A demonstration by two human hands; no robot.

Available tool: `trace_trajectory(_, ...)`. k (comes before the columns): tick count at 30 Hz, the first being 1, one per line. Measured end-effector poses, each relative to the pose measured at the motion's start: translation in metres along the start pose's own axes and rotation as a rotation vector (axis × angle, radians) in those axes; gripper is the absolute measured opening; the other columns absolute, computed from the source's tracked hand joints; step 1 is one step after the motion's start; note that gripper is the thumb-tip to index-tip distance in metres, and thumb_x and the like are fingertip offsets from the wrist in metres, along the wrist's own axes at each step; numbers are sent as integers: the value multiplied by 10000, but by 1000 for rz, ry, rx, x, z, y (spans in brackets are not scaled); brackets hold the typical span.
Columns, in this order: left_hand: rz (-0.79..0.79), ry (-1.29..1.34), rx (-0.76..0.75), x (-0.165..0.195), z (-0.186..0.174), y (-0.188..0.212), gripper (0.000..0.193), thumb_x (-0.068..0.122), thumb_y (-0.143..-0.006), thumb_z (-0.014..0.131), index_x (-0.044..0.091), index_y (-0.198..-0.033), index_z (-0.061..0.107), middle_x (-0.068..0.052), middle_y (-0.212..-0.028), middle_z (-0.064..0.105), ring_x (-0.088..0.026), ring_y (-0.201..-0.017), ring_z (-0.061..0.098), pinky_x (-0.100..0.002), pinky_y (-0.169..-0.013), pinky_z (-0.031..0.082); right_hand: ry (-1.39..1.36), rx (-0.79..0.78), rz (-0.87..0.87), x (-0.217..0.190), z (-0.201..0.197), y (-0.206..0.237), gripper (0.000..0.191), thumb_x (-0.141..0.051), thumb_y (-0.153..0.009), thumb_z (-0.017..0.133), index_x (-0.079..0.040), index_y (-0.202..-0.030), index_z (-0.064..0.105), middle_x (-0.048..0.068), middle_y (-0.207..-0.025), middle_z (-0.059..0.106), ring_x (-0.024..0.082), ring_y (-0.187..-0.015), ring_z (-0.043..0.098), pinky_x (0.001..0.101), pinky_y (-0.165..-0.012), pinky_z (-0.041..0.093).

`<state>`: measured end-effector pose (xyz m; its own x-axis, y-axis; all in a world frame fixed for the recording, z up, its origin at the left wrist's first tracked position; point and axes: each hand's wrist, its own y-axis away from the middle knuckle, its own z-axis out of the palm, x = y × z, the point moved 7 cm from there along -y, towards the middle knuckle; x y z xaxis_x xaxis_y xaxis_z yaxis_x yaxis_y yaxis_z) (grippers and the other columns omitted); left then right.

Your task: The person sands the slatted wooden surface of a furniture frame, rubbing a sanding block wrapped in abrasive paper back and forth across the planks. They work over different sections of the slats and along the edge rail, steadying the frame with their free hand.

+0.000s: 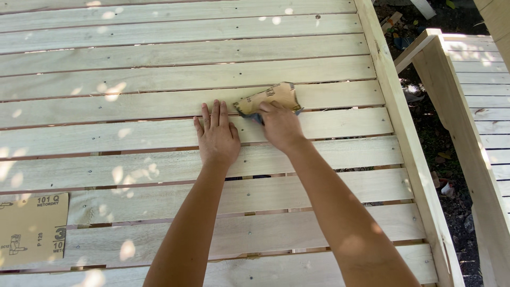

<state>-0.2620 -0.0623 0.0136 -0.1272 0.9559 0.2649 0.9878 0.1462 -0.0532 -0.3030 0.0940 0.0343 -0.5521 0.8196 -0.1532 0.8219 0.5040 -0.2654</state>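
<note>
Outdoors, dappled sun over a slatted frame [159, 64] of pale raw wood, with dirt and litter showing past its right rail [404, 133].

Right hand [280, 126] is closed down on a folded piece of sandpaper [272, 98], fingers curled over its near edge and pressing it onto a slat just ahead of the knuckles. Left hand [216, 138] lies flat and spread right beside it, fingers together-ish, gripping nothing, just bracing on the slats.

Stuff I'd worry about from this spot:

- The wood looks rough and unfinished, so a bare palm sliding along it could easily pick up a splinter. Same for the fingertips riding the paper's edge.
- Screw heads sit in the slats close to both hands; dragging the paper over one would probably tear it or nick a finger.
- Gaps between slats are right under the paper, so a corner could catch and fold under.
- The left hand is so near the right that a long stroke might bump it.

A spare sheet [32, 231] lies well back and left of the left arm, and looks like wind could lift it.
</note>
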Motion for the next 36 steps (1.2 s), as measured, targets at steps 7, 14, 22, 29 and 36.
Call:
trace_trajectory(7, -16, -48, -59, 7, 0, 1, 610, 321, -1036, 282, 176, -1618, 171, -44, -1689, 163, -311, -1560, 69, -520, -1254, 71, 116, -101, 311, 119, -64, 58, 342, -359, -1049, 568, -62, -1102, 729, -2, -1209, 665, 239, -1105, 625, 394, -912, 560)
trace_trajectory(14, -2, -19, -35, 8, -3, 1, 633, 304, -1027, 297, 164, -1627, 152, -40, -1696, 160, -309, -1561, 81, -525, -1253, 82, -116, -29, 43, -29, 2, -12, 342, -44, -857, 604, -134, -1158, 739, -3, -1196, 658, 235, -1143, 625, 369, -984, 541)
trace_trajectory(22, 2, -53, -62, 6, -4, 2, 653, 311, -1028, 277, 152, -1626, 65, -36, -1698, 125, -309, -1552, 67, -505, -1242, 87, 2, 63, 226, 126, -54, 63, 276, -271, -1047, 616, -31, -1155, 701, 73, -1237, 677, 305, -1154, 616, 414, -971, 529)
trace_trajectory(29, 94, -122, 0, 20, -7, -1, 621, 323, -1046, 267, 164, -1628, 124, -39, -1698, 146, -315, -1562, 72, -512, -1256, 73, -74, 155, 203, 121, -40, 64, 228, -237, -1014, 654, -37, -1083, 736, 79, -1165, 688, 314, -1114, 619, 418, -975, 521)
trace_trajectory(36, 58, -55, 8, 15, -6, -7, 646, 321, -1030, 279, 155, -1636, 129, -41, -1690, 167, -307, -1560, 74, -501, -1254, 74, -91, 53, 46, 46, -28, 31, 268, -106, -943, 627, -55, -1197, 698, 91, -1257, 640, 309, -1147, 588, 406, -1002, 498)
